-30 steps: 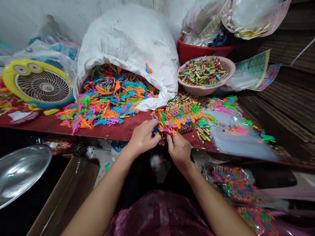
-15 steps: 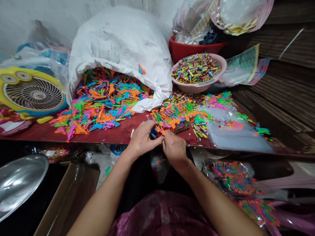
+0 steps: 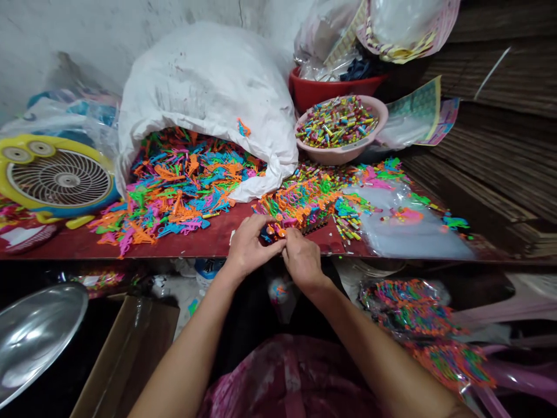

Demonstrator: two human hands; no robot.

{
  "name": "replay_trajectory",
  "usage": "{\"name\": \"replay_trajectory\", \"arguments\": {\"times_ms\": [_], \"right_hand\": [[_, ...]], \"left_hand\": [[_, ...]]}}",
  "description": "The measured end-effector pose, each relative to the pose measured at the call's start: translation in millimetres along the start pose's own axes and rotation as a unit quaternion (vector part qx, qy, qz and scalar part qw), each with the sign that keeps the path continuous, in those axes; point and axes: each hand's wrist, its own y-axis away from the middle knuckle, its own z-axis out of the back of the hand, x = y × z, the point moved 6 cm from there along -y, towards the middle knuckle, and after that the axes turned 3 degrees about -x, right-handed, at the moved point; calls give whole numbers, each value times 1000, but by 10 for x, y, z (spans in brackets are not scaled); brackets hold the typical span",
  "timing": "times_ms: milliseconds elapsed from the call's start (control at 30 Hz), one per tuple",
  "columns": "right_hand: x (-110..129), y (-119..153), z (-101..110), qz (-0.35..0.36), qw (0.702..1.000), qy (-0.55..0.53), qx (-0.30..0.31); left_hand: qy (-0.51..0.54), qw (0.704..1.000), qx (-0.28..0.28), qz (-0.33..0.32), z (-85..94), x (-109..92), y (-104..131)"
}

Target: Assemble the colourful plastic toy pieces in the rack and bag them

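My left hand (image 3: 250,248) curls around the near left end of a tight row of small plastic toys (image 3: 298,203), its thumb stretched toward my other hand. Orange round ends (image 3: 278,225) of those toys show just above the thumb. Beside it, my right hand (image 3: 302,260) is closed, its fingertips pinched at the row's front edge and close to the left thumb. Whatever lies in that pinch is hidden. Loose bright plastic toys (image 3: 174,197) spill from a white sack (image 3: 209,75) to the left of my hands.
A pink bowl (image 3: 337,152) of small coloured tubes stands at the back, before a red basin (image 3: 300,93). Clear plastic bags (image 3: 404,235) lie on the red tabletop (image 3: 209,247) at right. A yellow fan (image 3: 65,180) stands left; a cardboard box (image 3: 130,342) is below.
The view has shifted slightly, so the table and its things sit a little further left. Both hands remain together at the row's end, with only small finger movement.
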Motion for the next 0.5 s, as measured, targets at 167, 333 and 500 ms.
{"name": "replay_trajectory", "arguments": {"times_ms": [167,333,500], "right_hand": [[-151,127,-191,28,977,-177,-114],[-294,186,-342,2,938,-301,-170],[-292,160,-352,2,950,-262,-167]], "left_hand": [[-52,997,-49,31,-1,-56,39],[-86,994,-59,23,10,-50,48],[-98,995,-19,18,-7,14,-5]]}}
